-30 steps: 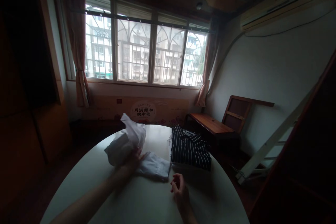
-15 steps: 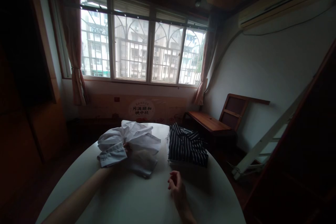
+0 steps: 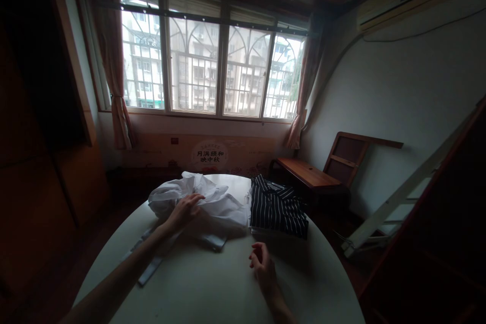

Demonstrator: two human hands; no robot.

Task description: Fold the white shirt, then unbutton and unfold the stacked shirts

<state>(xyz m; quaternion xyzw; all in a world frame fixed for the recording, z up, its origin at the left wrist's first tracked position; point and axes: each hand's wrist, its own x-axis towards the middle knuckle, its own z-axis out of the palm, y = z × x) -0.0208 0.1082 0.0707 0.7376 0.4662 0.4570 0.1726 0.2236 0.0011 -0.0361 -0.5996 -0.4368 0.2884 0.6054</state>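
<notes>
The left hand (image 3: 184, 211) is lying flat, fingers spread, on the crumpled white cotton shirt (image 3: 212, 207); the right hand (image 3: 261, 266) is resting loosely curled and empty on the white round tabletop (image 3: 212, 288), the folded navy striped shirt (image 3: 277, 207) just beyond it.

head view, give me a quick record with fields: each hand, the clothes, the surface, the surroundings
left hand: left hand lies palm down on the white shirt, fingers spread
right hand: right hand rests loosely curled on the table, holding nothing
white shirt: crumpled, one sleeve trailing toward the near left edge
striped shirt: striped shirt lies folded, right of the white one
surface: round white table
surroundings: barred window, wooden bench
</notes>
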